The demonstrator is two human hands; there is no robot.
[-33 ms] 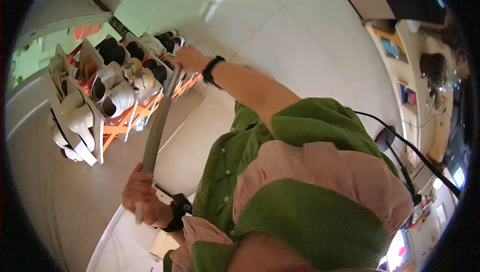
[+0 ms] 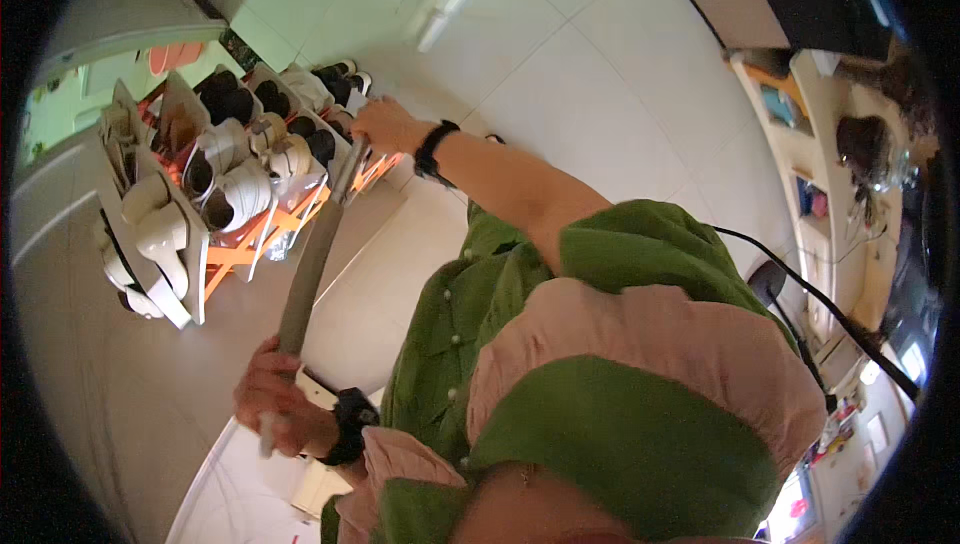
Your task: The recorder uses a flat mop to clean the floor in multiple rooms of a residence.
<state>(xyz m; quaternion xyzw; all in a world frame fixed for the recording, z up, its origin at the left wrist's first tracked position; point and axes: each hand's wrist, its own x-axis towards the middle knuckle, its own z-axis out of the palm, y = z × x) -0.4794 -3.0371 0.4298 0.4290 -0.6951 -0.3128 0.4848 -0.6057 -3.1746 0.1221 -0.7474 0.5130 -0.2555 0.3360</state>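
A long grey-brown pole (image 2: 316, 259) slants between my hands, and both are wrapped round it. Lower left, my left hand (image 2: 275, 399) grips it near one end, and a short stub sticks out beyond the fingers. Higher up, my right hand (image 2: 390, 126) is closed on the other visible end, beside the shoe rack. Whatever lies past the right hand is hidden. Each wrist carries a dark band. The kind of tool the pole belongs to does not show.
On the left stands a folding orange shoe rack (image 2: 232, 256) packed with shoes (image 2: 240, 194). A white oblong shape (image 2: 445, 12) shows on the tiled floor (image 2: 600, 74). Open shelves (image 2: 815, 194) line the right side. A black cable (image 2: 800, 279) runs behind my shoulder.
My left hand and the pole's lower end have shifted slightly left and down. My right hand has moved a little to the right. Both hands keep hold of the pole.
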